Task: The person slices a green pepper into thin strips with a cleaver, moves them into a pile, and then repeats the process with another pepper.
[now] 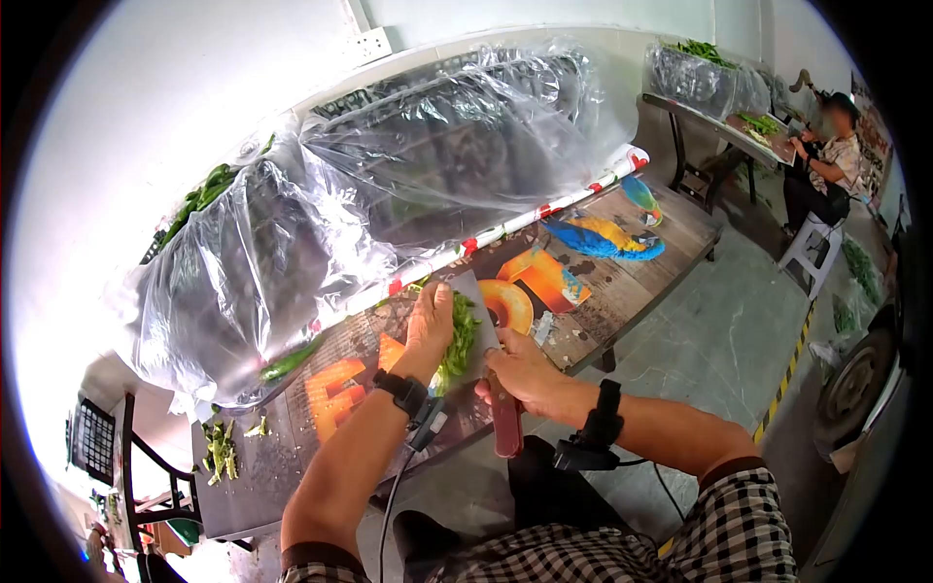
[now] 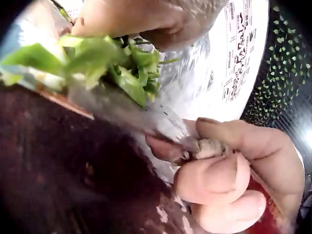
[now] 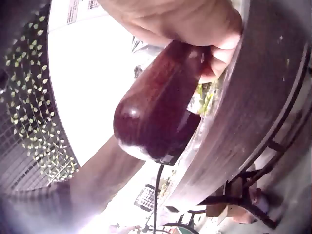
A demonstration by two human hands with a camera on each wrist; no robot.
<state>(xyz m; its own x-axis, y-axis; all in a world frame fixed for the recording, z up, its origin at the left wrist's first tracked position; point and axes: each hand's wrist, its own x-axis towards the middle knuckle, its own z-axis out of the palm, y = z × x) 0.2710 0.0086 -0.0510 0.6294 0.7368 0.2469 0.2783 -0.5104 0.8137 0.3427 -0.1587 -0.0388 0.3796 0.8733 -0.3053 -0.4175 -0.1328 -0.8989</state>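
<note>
And there's the bench (image 1: 632, 277), wood-print cover, parrots at its far right corner. Big plastic sheeting (image 1: 476, 165) drapes the crates all along its back edge. Front and centre, the knife (image 1: 483, 335): broad blade angled over the near edge, handle (image 1: 506, 428) poking out past it. The right hand (image 1: 530, 374) has that handle wrapped in curled fingers, a firm hold. The left hand (image 1: 431, 325) sits just across, close up against the greens; its fingertips are hidden, so whether they grip I can't tell. Now the chopped greens (image 1: 461, 340), a loose strip along the blade's left side, near the middle of the front edge. To do this well, I'd say: blade steady, greens bunched tight, left fingertips tucked clear of that edge, pressure even and unhurried. Smaller, a long green pepper (image 1: 290, 361) lies by the sheeting, and cut scraps (image 1: 221, 452) litter the left end.
</note>
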